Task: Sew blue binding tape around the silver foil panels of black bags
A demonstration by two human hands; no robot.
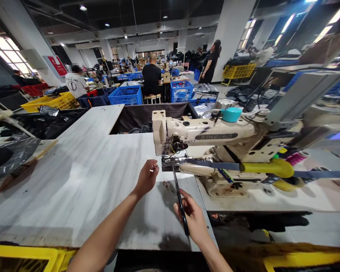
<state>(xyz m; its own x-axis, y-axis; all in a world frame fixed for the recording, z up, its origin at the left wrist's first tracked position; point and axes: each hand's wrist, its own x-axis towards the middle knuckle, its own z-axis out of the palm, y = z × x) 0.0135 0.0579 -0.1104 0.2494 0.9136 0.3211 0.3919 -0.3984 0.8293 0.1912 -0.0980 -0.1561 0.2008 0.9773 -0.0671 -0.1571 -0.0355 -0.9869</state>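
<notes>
Right hand (192, 219): fingers closed around black scissors (180, 202), tips just below the sewing machine (209, 133).
Left hand (146, 178): fingers curled beside the sewing machine; cannot tell whether gripping.

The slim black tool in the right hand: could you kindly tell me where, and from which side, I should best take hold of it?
Best grip the lower end of the slim black tool, below the right hand, coming from the near side. Its upper part points toward the sewing machine head, so the near end looks the clearer hold.
</notes>
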